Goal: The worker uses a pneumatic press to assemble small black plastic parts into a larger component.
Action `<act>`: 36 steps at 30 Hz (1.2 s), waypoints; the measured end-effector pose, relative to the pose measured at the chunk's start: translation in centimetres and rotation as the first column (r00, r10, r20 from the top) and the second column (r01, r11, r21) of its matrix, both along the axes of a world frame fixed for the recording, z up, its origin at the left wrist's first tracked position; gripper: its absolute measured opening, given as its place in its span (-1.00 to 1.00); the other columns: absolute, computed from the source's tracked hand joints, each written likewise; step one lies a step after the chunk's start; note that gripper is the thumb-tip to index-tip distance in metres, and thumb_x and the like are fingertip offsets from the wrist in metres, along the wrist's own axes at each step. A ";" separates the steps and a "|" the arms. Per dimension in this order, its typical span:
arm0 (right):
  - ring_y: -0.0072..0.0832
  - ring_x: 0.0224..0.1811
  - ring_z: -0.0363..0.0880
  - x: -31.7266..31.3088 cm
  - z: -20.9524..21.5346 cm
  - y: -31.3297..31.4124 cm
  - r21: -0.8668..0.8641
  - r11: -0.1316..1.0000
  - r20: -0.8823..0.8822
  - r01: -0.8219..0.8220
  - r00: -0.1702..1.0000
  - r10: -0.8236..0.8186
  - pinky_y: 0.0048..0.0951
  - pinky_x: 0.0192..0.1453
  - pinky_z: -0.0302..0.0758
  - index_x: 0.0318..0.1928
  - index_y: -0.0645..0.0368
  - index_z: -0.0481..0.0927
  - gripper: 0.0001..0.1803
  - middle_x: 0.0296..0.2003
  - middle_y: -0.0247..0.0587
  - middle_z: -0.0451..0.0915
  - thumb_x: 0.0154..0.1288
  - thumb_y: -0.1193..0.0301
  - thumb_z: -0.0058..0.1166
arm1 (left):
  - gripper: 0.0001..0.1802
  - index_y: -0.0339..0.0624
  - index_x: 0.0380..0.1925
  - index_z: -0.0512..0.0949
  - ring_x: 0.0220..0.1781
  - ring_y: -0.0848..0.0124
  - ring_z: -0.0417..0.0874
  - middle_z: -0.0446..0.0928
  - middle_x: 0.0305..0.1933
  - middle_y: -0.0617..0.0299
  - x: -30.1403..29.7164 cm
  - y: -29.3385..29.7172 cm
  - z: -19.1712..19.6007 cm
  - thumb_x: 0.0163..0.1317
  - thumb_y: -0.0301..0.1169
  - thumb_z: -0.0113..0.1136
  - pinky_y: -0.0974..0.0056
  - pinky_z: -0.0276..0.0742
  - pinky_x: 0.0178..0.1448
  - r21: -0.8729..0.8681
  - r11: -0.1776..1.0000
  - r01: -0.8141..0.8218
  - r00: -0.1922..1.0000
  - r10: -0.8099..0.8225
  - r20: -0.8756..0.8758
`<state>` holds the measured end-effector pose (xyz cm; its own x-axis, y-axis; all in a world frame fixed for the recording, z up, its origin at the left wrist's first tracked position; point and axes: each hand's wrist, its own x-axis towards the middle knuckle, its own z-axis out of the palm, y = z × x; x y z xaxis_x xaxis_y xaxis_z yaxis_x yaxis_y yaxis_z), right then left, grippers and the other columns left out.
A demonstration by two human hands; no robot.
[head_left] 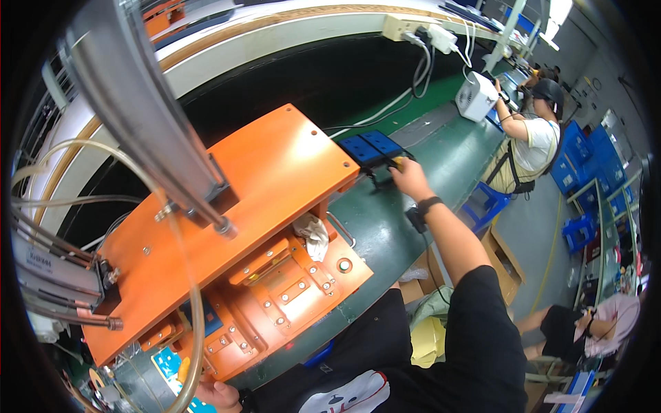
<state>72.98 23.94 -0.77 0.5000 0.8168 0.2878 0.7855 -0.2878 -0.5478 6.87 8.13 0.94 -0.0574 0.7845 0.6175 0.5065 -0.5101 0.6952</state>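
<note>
Holding R hand [411, 180] out over the green bench [392, 224], bending fingers in at the dark near edge of a blue two-panel piece [372, 146], to the R of the orange press [268, 165]. Showing sth yellow at the fingertips, finger cover or part, can't tell which. Prob. grasping that dark edge, but hiding the contact, so can't confirm grip.

Holding L hand [219, 396] low at the press's near L corner, just beside the clear hose [196, 330]. Showing sth orange-yellow [184, 369] close by, over a blue-and-white sheet [165, 361]. Cutting off at the lower edge of view, so can't tell if clenched, loose or holding the sheet.

Re: progress, seeing a dark-blue piece [210, 318] at the L end of the press's lower bed [265, 330], so poss. having one part placed, w/ the two-panel piece lying outside on the bench. Leaving the bed's screw-studded R half w/o any part; seeing a white cloth [315, 237] tucked near its R end, plus a green button [344, 265]. Positioning both hands outside the opening, so apparently not pressing now. Looking approx. mid-job; not showing a clearly finished part, so can't tell amt. left.
</note>
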 end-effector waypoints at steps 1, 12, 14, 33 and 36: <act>0.21 -0.03 0.68 -1.4 0.3 1.4 -0.001 1.000 0.009 -0.008 1.000 0.008 0.03 0.07 0.61 -0.12 0.43 0.65 -0.64 -0.18 0.35 0.69 0.26 0.33 0.26 | -0.33 -0.39 0.26 0.38 0.50 0.07 0.35 0.33 0.38 -0.09 -1.6 0.1 -0.7 0.50 0.03 0.15 -0.03 0.27 0.57 0.078 0.996 0.038 0.999 -0.038 -0.003; 0.12 0.06 0.66 -11.1 -2.2 14.4 0.098 0.975 -0.144 -0.197 0.967 0.210 -0.04 0.24 0.57 -0.06 0.38 0.68 -0.66 -0.03 0.24 0.70 0.34 0.31 0.23 | -0.13 -0.40 0.14 0.50 0.06 -0.02 0.60 0.57 0.08 -0.16 3.4 0.6 4.1 0.47 0.34 -0.06 -0.06 0.49 0.22 0.002 0.997 -0.074 0.987 0.074 -0.145; 0.07 0.07 0.67 -13.0 -1.0 15.4 -0.011 0.975 -0.076 -0.223 0.972 0.222 -0.07 0.23 0.58 -0.03 0.31 0.69 -0.64 0.00 0.16 0.70 0.34 0.26 0.27 | -0.15 -0.41 0.14 0.49 0.06 0.00 0.59 0.56 0.08 -0.15 3.6 0.5 4.5 0.48 0.32 -0.06 -0.05 0.49 0.20 0.012 0.996 -0.091 0.982 0.091 -0.166; 0.09 -0.16 0.68 -12.4 -5.0 17.5 0.322 0.940 -0.389 -0.118 0.888 0.245 -0.11 -0.04 0.61 -0.22 0.29 0.75 -0.74 -0.22 0.12 0.69 0.26 0.32 0.35 | -0.05 -0.31 0.32 0.38 0.21 0.02 0.52 0.45 0.17 -0.08 5.1 1.1 4.7 0.48 0.42 -0.24 -0.13 0.43 0.33 0.021 0.958 -0.285 0.926 0.281 -0.253; 0.07 -0.19 0.67 -12.2 -5.6 17.8 0.397 0.918 -0.318 -0.015 0.936 0.153 -0.08 -0.07 0.61 -0.29 0.28 0.75 -0.78 -0.25 0.08 0.67 0.24 0.34 0.34 | -0.04 -0.34 0.31 0.38 0.22 0.02 0.51 0.43 0.19 -0.09 5.1 0.9 4.6 0.48 0.42 -0.25 -0.13 0.42 0.33 0.014 0.957 -0.288 0.920 0.281 -0.272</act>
